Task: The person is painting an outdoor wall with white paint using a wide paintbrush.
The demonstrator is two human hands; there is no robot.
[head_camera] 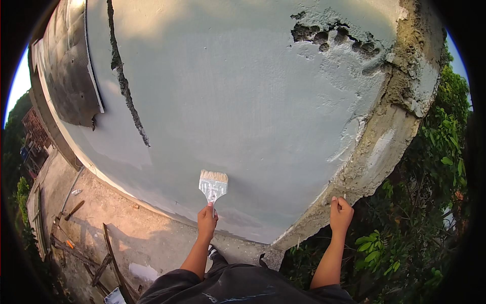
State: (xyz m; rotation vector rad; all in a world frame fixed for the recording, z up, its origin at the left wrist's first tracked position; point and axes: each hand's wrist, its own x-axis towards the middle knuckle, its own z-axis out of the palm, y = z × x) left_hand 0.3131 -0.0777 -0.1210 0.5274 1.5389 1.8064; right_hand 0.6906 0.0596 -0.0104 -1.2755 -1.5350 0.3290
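Observation:
My left hand [207, 223] grips the handle of a wide flat paintbrush [213, 186], its ferrule smeared with white paint. The pale bristles point up at the lower part of a painted plaster wall [228, 95]; whether they touch it I cannot tell. At the wall's rough right edge [353, 178], my right hand [341, 214] has its fingers curled in. A small pale stub shows above those fingers, and whether they hold it is unclear. White paint looks fresher in patches along the wall's lower part.
A long crack [123, 81] and broken holes [322, 36] mark the wall. Corrugated metal sheeting [72, 68] hangs at left. Timber pieces [110, 254] and a paint-smeared container [114, 296] lie on the concrete floor [152, 228]. Leafy trees [398, 235] stand beyond the right edge.

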